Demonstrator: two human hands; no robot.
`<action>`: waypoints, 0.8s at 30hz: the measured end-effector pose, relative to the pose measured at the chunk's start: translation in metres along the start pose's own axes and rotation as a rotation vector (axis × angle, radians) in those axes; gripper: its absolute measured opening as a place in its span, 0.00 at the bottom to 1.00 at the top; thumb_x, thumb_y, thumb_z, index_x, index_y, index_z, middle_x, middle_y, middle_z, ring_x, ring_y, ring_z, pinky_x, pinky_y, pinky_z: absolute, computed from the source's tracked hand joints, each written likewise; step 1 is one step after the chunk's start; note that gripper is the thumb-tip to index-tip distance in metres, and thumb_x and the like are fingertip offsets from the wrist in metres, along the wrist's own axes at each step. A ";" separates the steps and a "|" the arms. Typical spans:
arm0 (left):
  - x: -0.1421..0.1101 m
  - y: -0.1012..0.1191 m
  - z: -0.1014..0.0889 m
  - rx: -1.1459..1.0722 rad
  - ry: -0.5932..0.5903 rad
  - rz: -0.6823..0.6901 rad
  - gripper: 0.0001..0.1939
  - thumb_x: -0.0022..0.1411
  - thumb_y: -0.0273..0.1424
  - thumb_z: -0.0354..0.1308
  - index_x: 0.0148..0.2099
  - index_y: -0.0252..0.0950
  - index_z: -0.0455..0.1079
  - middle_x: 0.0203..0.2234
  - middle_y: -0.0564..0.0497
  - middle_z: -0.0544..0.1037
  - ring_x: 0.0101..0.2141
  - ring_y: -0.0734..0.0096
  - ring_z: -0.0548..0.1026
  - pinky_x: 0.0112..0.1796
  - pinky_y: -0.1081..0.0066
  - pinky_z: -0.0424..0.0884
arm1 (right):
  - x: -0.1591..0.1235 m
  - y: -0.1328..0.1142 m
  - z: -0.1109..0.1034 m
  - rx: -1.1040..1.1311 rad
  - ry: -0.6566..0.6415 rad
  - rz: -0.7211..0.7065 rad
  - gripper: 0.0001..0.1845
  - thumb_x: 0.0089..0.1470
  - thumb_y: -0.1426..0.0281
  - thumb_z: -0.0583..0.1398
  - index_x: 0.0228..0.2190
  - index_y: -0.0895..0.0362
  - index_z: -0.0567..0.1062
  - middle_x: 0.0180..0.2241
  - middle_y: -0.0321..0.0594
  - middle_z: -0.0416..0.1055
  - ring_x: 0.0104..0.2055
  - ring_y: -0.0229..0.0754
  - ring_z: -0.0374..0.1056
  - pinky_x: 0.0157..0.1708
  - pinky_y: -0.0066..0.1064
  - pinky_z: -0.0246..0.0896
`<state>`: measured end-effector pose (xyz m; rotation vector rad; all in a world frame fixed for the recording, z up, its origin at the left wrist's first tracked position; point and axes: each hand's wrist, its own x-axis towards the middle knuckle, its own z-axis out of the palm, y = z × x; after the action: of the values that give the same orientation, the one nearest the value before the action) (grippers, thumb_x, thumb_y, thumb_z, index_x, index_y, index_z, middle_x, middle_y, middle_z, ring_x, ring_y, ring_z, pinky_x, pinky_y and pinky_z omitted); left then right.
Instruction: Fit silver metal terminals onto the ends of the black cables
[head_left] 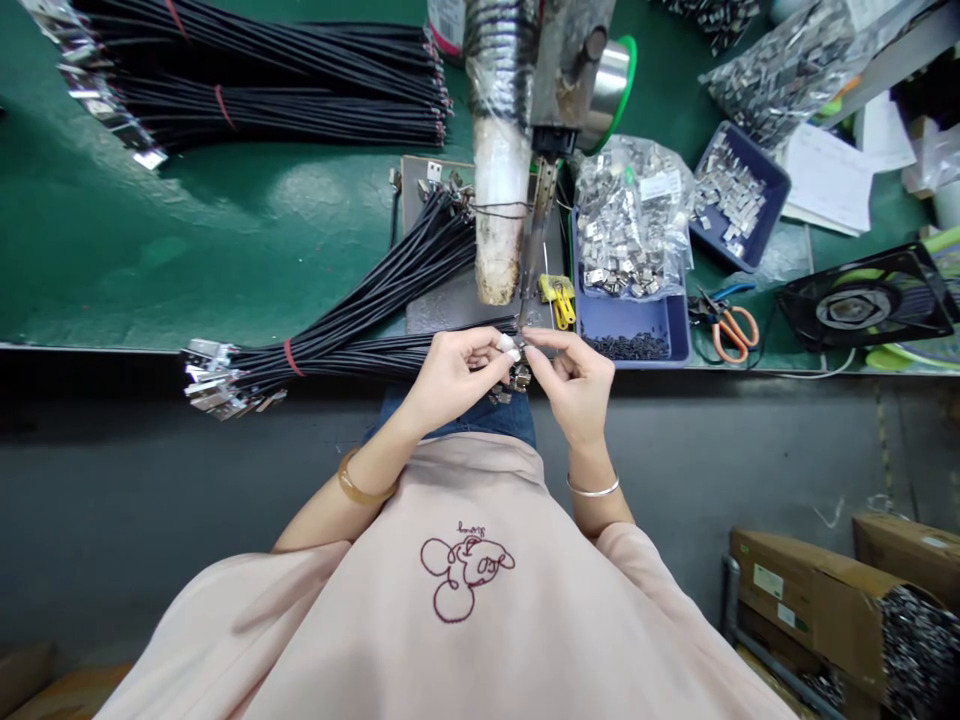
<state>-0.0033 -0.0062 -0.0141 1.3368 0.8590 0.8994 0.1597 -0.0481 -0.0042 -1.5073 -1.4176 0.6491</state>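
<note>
In the head view, a wrapped pipe (501,210) is hanging over the green table (187,260), with a metal rod (538,230) beside it pointing down; the two are crowding the space in front of the person. To their left, black cables (360,355) are lying across a grey plate (446,300) and along the table edge, a red tie (293,358) binding them near their plugs (217,380). More bundles (300,105) are lying farther back. On the right, a yellow clip (559,300) is resting beside a blue tray (680,335) that is holding a bag (634,220) of metal parts and loose black bits (634,347). Scissors (731,335) and a fan (862,300) are sitting farther right.

The left hand (461,372) is slanting inward over the cables, thumb and forefinger pinching; the right hand (579,388) is facing it, likewise pinching, its other fingers curling. Just below the rod, their fingertips are nearly meeting on a small piece (522,346), perhaps a cable end, though the fingers are partly hiding it.
</note>
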 end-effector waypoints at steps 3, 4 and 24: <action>-0.001 0.002 0.000 -0.035 0.030 -0.023 0.07 0.59 0.31 0.63 0.36 0.31 0.73 0.21 0.51 0.78 0.23 0.76 0.76 0.29 0.78 0.73 | 0.000 -0.002 -0.004 0.004 0.183 -0.092 0.11 0.61 0.60 0.59 0.38 0.50 0.79 0.36 0.37 0.80 0.20 0.32 0.61 0.21 0.31 0.58; -0.001 0.002 0.000 -0.043 0.035 -0.030 0.07 0.59 0.31 0.63 0.36 0.31 0.73 0.21 0.51 0.77 0.22 0.76 0.75 0.27 0.78 0.72 | 0.000 -0.003 -0.006 0.031 0.260 -0.124 0.11 0.62 0.59 0.57 0.40 0.50 0.77 0.29 0.35 0.77 0.20 0.35 0.63 0.22 0.31 0.60; 0.005 0.012 0.014 0.058 0.196 0.019 0.07 0.57 0.27 0.58 0.27 0.35 0.66 0.16 0.60 0.55 0.19 0.81 0.52 0.23 0.74 0.48 | 0.009 -0.009 -0.002 -0.078 -0.048 -0.173 0.04 0.59 0.71 0.62 0.31 0.53 0.74 0.41 0.37 0.81 0.40 0.38 0.78 0.37 0.30 0.77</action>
<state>0.0112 -0.0070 -0.0019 1.3235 1.0319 1.0394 0.1584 -0.0413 0.0067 -1.4174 -1.6062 0.5316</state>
